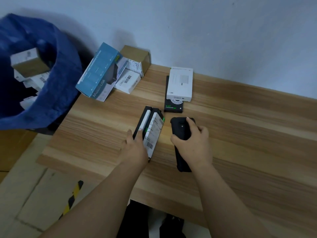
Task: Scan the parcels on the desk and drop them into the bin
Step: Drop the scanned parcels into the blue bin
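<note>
— Pale wall behind, and the wooden desk (240, 134) runs out from it; we take the desk as our marker and read from its left. What hangs off that side?

— Just off the desk's left edge we have the bin (56, 93), lined in blue. We see a brown carton and several white boxes already lying in it.

— And at the desk's back-left corner?

— A heap still waiting: the teal USB box (99, 74) leaning over the edge, a white barcoded box (127, 81) beside it, a brown carton (135, 54) behind.

— Where is the parcel we are working on?

— Near the middle of the desk, toward its front. Our left hand (135, 148) grips the black parcel (149, 131) at its near end, thumb on top, fingers wrapped round the left side. Its long axis runs away from us, label and barcode facing up.

— The scanner?

— Just right of that parcel, our right hand (192, 143) is clenched round the black scanner (181, 133), its head pointing away from us. We judge the scan is the step in hand.

— So the drop falls to the left hand?

— Yes, it is the nearer to the bin. Farther back on the desk, a white box (180, 83) rests on a black box (173, 107).
</note>
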